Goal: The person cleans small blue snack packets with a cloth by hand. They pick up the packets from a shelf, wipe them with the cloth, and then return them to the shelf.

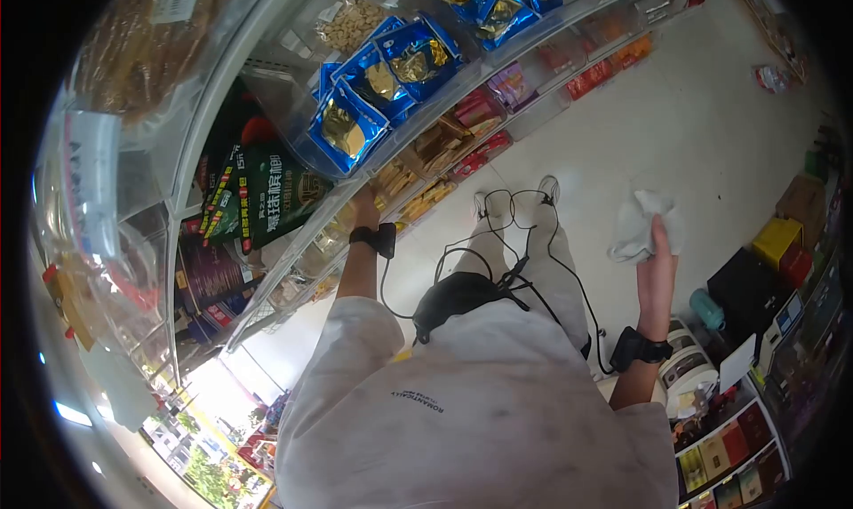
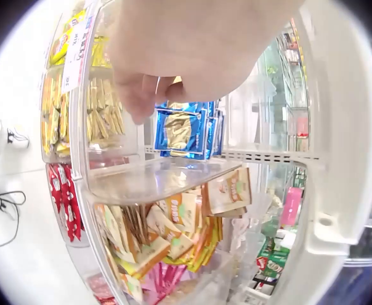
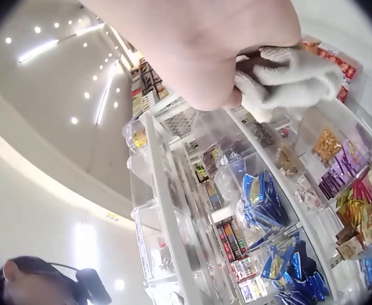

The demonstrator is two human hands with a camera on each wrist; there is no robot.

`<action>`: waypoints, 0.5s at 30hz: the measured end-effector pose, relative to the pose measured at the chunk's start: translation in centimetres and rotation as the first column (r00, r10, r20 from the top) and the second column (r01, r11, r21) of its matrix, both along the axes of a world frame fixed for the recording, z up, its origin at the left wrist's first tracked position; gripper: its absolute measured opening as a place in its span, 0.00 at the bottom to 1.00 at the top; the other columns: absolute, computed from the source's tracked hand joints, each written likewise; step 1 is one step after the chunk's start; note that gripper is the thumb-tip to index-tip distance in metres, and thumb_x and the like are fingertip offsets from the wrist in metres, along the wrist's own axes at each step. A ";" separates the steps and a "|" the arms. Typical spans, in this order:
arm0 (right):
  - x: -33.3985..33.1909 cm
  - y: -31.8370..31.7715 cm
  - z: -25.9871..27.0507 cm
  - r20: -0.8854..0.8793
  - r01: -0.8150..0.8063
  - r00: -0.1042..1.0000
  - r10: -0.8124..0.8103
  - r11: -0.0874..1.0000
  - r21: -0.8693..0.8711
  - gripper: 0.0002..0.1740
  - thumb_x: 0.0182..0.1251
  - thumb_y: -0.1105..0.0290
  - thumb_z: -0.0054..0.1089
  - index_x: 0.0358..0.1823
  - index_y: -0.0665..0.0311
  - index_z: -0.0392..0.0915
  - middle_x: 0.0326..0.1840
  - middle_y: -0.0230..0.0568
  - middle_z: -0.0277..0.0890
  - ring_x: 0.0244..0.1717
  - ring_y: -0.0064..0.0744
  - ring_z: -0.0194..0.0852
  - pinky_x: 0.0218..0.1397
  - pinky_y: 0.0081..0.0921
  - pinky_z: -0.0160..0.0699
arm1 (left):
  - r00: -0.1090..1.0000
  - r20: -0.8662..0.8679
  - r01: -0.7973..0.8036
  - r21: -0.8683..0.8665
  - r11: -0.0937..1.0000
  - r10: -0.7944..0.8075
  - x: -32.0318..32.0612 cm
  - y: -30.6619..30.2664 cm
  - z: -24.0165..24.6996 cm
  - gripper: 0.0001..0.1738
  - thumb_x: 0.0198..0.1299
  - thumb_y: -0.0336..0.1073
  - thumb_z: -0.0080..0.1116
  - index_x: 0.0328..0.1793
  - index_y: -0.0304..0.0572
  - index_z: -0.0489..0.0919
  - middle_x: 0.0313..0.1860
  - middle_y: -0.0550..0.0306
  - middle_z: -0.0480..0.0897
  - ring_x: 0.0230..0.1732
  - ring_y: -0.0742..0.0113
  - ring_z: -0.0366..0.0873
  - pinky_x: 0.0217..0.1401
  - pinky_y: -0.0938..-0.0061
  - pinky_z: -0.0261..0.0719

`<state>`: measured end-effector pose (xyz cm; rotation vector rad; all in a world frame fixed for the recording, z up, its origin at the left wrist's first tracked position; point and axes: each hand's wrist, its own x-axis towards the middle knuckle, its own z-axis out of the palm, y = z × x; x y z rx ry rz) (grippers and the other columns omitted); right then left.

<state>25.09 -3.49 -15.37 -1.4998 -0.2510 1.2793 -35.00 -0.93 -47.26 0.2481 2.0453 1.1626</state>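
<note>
My right hand (image 1: 658,251) grips a crumpled white cloth (image 1: 647,227), held out over the pale floor. In the right wrist view the cloth (image 3: 294,79) bunches out beyond the curled fingers. On the other side, my left hand (image 1: 364,210) is at the edge of the snack shelf, its fingers mostly hidden in the head view. The left wrist view shows its loosely bent fingers (image 2: 135,98) hanging at a clear bin, with nothing seen between them. Blue-and-gold packets (image 2: 181,132) stand behind those fingers, and a lower bin holds small paper-like sachets (image 2: 173,222).
Clear bins of blue packets (image 1: 360,100) and nuts (image 1: 354,25) line the shelf on the left. Large dark green bags (image 1: 275,185) hang beneath. Black cables (image 1: 462,251) trail around my legs. Boxes (image 1: 777,242) and a teal bottle (image 1: 706,308) stand at the right.
</note>
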 end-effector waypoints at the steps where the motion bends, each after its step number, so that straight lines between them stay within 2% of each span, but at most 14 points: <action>1: -0.9 -1.0 -0.7 0.021 0.013 1.000 -0.012 0.999 -0.040 0.28 0.75 0.64 0.61 0.71 0.67 0.68 0.70 0.38 0.71 0.70 0.31 0.68 0.73 0.33 0.65 | 1.000 -0.009 -0.008 0.085 0.996 0.008 -1.0 0.0 -1.3 0.18 0.72 0.36 0.52 0.63 0.36 0.74 0.57 0.42 0.81 0.54 0.51 0.82 0.55 0.63 0.84; 2: -1.8 -1.8 -1.2 -0.014 0.027 0.999 -0.029 0.997 -0.069 0.29 0.74 0.64 0.61 0.72 0.67 0.67 0.70 0.39 0.70 0.70 0.32 0.68 0.73 0.33 0.65 | 1.000 -0.015 -0.011 0.174 0.985 0.014 -2.8 -0.4 -3.8 0.17 0.71 0.37 0.54 0.62 0.38 0.75 0.55 0.44 0.82 0.52 0.52 0.83 0.53 0.64 0.84; 4: -3.4 -3.3 -1.9 -0.080 0.050 0.995 -0.060 0.992 -0.119 0.31 0.73 0.66 0.62 0.73 0.67 0.64 0.71 0.40 0.69 0.70 0.34 0.68 0.73 0.33 0.66 | 1.000 -0.013 -0.015 0.210 0.978 0.018 -5.9 -0.4 -7.8 0.17 0.70 0.38 0.56 0.61 0.39 0.77 0.54 0.45 0.83 0.50 0.52 0.84 0.52 0.63 0.83; 7: -5.9 -5.2 -2.2 -0.203 0.078 0.972 -0.120 0.977 -0.200 0.31 0.73 0.66 0.62 0.73 0.67 0.65 0.70 0.39 0.70 0.69 0.34 0.69 0.72 0.33 0.68 | 1.000 -0.015 -0.019 0.037 0.999 0.019 -10.5 -1.4 -11.9 0.19 0.69 0.39 0.58 0.62 0.40 0.78 0.54 0.45 0.84 0.53 0.50 0.83 0.56 0.58 0.81; 10: -7.9 -6.8 -2.7 -0.185 0.076 0.974 -0.129 0.960 -0.269 0.30 0.72 0.65 0.63 0.72 0.67 0.67 0.69 0.39 0.71 0.69 0.34 0.69 0.71 0.34 0.68 | 0.991 -0.119 0.052 -0.094 0.994 -0.063 -13.4 -0.2 -14.5 0.20 0.68 0.39 0.59 0.62 0.39 0.78 0.54 0.44 0.84 0.55 0.49 0.82 0.59 0.55 0.79; 12: -8.6 -7.7 -3.2 -0.169 0.096 0.974 -0.151 0.951 -0.295 0.30 0.71 0.64 0.64 0.71 0.67 0.68 0.68 0.39 0.72 0.68 0.33 0.69 0.71 0.33 0.68 | 0.921 -0.309 0.184 -0.190 0.964 -0.236 -14.7 -0.8 -15.3 0.20 0.68 0.39 0.59 0.62 0.38 0.79 0.55 0.44 0.84 0.56 0.50 0.81 0.60 0.56 0.78; 15: -9.0 -9.0 -4.7 -0.180 0.106 0.968 -0.175 0.934 -0.341 0.30 0.71 0.64 0.65 0.70 0.67 0.69 0.68 0.39 0.72 0.68 0.33 0.69 0.71 0.33 0.67 | 0.696 -0.542 0.322 -0.351 0.879 -0.472 -17.3 -0.3 -15.4 0.20 0.68 0.40 0.59 0.61 0.37 0.79 0.55 0.44 0.84 0.58 0.50 0.81 0.62 0.56 0.76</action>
